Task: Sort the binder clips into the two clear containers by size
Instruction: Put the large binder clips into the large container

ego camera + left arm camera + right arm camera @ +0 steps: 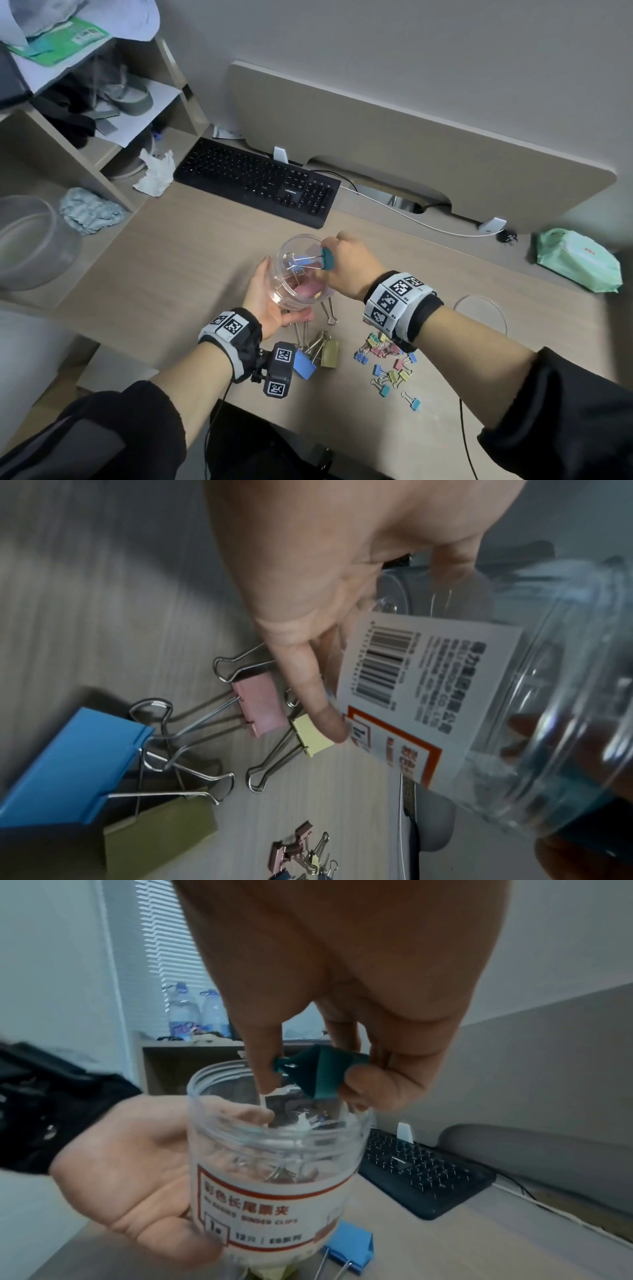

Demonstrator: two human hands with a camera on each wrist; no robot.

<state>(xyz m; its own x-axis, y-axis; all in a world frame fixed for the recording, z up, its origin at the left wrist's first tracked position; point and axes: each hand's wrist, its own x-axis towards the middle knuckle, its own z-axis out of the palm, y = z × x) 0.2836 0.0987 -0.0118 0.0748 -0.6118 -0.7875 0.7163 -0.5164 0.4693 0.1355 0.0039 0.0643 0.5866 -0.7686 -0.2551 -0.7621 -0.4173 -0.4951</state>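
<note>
My left hand (pixel 263 301) grips a clear labelled jar (pixel 299 270) tilted above the desk; the jar (pixel 274 1164) and its white label (pixel 428 685) show in both wrist views. My right hand (pixel 346 267) pinches a large teal binder clip (pixel 327 259) at the jar's mouth, its wire handles reaching inside. In the right wrist view the teal clip (pixel 322 1074) sits between thumb and fingers over the rim. A pink clip (pixel 305 289) lies inside the jar. Large blue (pixel 304 364), olive (pixel 329 353) and pink (pixel 262 706) clips lie below. Small coloured clips (pixel 390 366) are scattered on the right.
A black keyboard (pixel 257 181) lies at the back of the desk. A clear round lid (pixel 479 313) rests to the right, with a green wipes packet (pixel 579 260) beyond. A shelf unit with a clear tub (pixel 30 240) stands on the left.
</note>
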